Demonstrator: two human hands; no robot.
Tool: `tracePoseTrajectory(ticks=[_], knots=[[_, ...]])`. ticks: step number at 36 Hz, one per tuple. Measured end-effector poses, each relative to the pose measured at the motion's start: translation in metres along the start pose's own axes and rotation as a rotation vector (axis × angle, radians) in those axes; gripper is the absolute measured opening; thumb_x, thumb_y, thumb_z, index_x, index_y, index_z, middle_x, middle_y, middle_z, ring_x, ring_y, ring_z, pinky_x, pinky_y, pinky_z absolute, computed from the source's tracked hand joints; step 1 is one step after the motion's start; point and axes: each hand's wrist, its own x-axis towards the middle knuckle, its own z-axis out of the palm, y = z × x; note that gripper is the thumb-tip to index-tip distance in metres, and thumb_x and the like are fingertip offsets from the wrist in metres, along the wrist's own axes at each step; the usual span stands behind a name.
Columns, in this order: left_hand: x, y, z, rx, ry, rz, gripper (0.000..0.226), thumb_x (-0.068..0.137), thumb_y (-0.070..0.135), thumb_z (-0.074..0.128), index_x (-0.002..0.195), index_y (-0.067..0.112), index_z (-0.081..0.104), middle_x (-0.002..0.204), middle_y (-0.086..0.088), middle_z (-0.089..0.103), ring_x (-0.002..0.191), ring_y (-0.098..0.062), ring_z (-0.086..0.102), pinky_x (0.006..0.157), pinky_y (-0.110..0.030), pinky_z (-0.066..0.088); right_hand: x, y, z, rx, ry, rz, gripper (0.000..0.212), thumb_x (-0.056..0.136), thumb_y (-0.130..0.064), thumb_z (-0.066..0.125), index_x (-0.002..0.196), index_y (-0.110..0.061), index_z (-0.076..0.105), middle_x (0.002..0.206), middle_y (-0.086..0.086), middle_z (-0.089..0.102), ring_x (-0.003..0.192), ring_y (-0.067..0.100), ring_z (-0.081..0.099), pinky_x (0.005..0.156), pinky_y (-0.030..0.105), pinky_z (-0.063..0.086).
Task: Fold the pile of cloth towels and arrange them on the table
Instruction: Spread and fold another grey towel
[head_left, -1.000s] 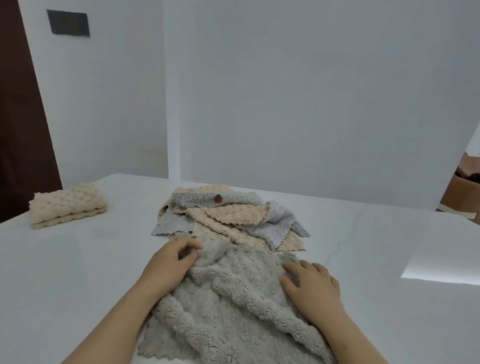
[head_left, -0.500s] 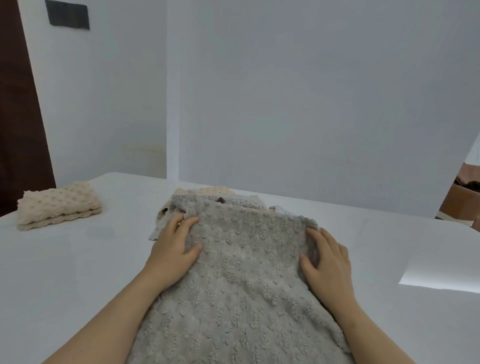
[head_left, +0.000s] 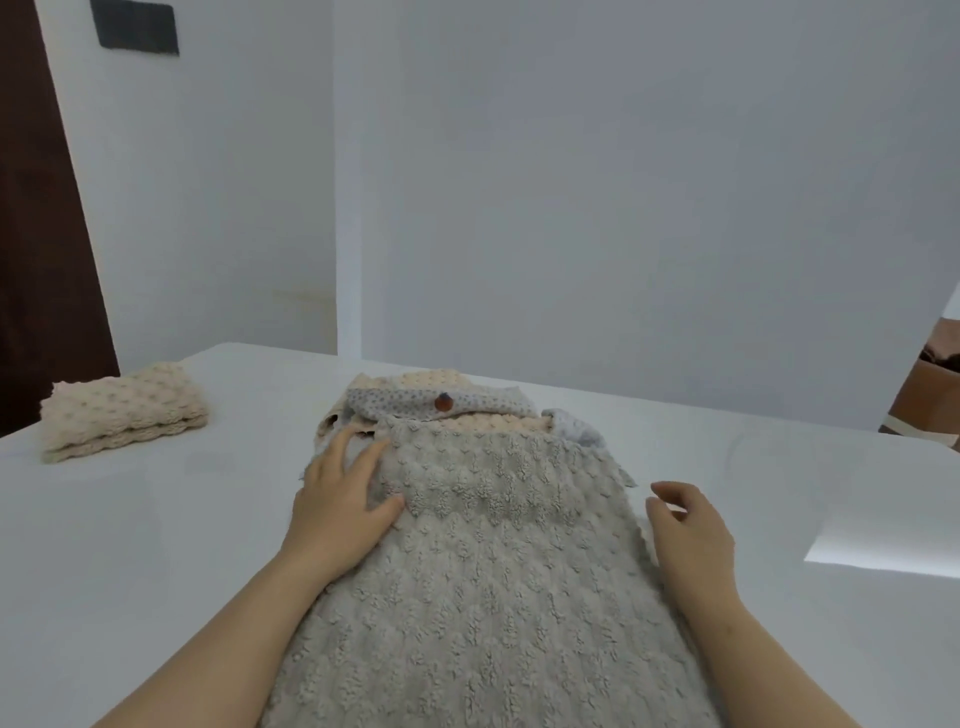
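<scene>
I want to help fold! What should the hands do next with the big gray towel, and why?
Probably the right hand should take hold of the gray towel at its right edge, ready to fold it over. The towel lies spread flat, the left hand rests flat on its far left corner, and the right hand is just beside the edge, holding nothing.

This is a plain indoor room, domestic in feel, though whether it is a home or a bare room set up for the work cannot be told. A glossy white desk (head_left: 156, 545) stands against bare white walls (head_left: 623, 208). A dark brown door (head_left: 36, 260) shows at the left edge, with a small dark panel (head_left: 137, 28) on the wall beside it. A brown cardboard box (head_left: 930, 395) sits at the far right. Household cloths lie on the desk: a folded beige towel (head_left: 122, 410) and a loose pile of towels (head_left: 441, 405).
</scene>
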Motion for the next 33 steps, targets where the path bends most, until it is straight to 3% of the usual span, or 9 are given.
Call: tracePoseTrajectory(ticks=[5,9,12,17,21,23,26,29,33], knots=[[-0.025,0.003,-0.016,-0.198,0.189,0.090,0.013,0.087,0.019,0.059,0.094,0.030,0.060,0.104,0.006,0.045,0.111,-0.017,0.040,0.091,-0.025,0.030,-0.034,0.001,-0.023,0.090,-0.026,0.001,0.014,0.091,-0.011,0.050,0.099,-0.017,0.060,0.096,-0.007,0.060,0.082,0.000,0.052,0.079,0.024,0.034],[-0.058,0.011,-0.028,-0.185,0.037,0.224,0.026,0.087,0.017,0.059,0.074,0.039,0.052,0.089,0.011,0.053,0.085,-0.004,0.051,0.071,-0.012,0.035,-0.059,0.000,-0.033,0.040,-0.070,-0.085,0.014,0.087,-0.009,0.056,0.086,-0.022,0.062,0.091,-0.007,0.063,0.081,0.005,0.055,0.072,0.022,0.038],[-0.082,0.012,-0.025,-0.135,-0.112,0.324,0.007,0.076,0.045,0.056,0.072,0.043,0.051,0.087,0.015,0.053,0.086,0.000,0.050,0.071,-0.009,0.036,-0.078,-0.004,-0.039,-0.045,-0.159,-0.241,0.026,0.082,-0.004,0.060,0.073,-0.028,0.058,0.082,-0.009,0.062,0.081,0.003,0.054,0.068,0.011,0.036],[-0.097,0.010,-0.028,0.058,-0.416,0.495,0.059,0.046,0.096,0.035,0.086,0.052,0.044,0.104,0.030,0.043,0.103,0.012,0.036,0.093,-0.016,0.032,-0.097,0.000,-0.039,-0.287,-0.337,-0.531,0.009,0.072,-0.049,0.050,0.066,-0.043,0.049,0.075,-0.017,0.056,0.084,0.000,0.048,0.075,0.009,0.032],[-0.100,0.009,-0.032,0.120,-0.490,0.540,0.065,0.041,0.096,0.037,0.093,0.058,0.039,0.113,0.037,0.030,0.112,0.017,0.024,0.096,-0.010,0.023,-0.102,0.003,-0.040,-0.426,-0.562,-0.649,0.073,0.051,-0.091,0.040,0.092,-0.035,0.063,0.088,-0.029,0.042,0.093,-0.012,0.035,0.085,0.009,0.028],[-0.101,0.011,-0.031,0.100,-0.436,0.542,0.056,0.048,0.091,0.045,0.091,0.055,0.044,0.108,0.036,0.036,0.109,0.014,0.031,0.096,-0.010,0.026,-0.101,0.005,-0.041,-0.453,-0.577,-0.687,0.085,0.048,-0.095,0.028,0.100,-0.036,0.061,0.093,-0.027,0.041,0.096,-0.013,0.031,0.087,0.009,0.026],[-0.100,0.010,-0.027,0.077,-0.264,0.570,0.039,0.067,0.061,0.036,0.100,0.043,0.047,0.093,0.032,0.045,0.097,0.007,0.043,0.090,-0.013,0.032,-0.099,0.006,-0.040,-0.500,-0.543,-0.711,0.074,0.055,-0.091,0.037,0.099,-0.037,0.062,0.092,-0.025,0.045,0.091,-0.011,0.034,0.083,0.008,0.027],[-0.098,0.008,-0.026,0.049,-0.165,0.542,0.024,0.073,0.033,0.039,0.094,0.037,0.049,0.079,0.032,0.044,0.084,0.009,0.044,0.074,-0.007,0.032,-0.098,0.007,-0.035,-0.519,-0.371,-0.810,0.025,0.067,-0.052,0.051,0.086,-0.036,0.058,0.074,-0.021,0.057,0.076,-0.002,0.044,0.070,0.012,0.036],[-0.091,0.002,-0.033,0.008,-0.141,0.452,0.032,0.072,0.017,0.050,0.075,0.048,0.043,0.078,0.032,0.053,0.074,0.015,0.046,0.065,-0.010,0.035,-0.095,0.005,-0.035,-0.515,-0.290,-0.753,0.033,0.058,-0.022,0.052,0.088,-0.036,0.051,0.068,-0.030,0.044,0.075,0.006,0.048,0.055,0.008,0.034]])
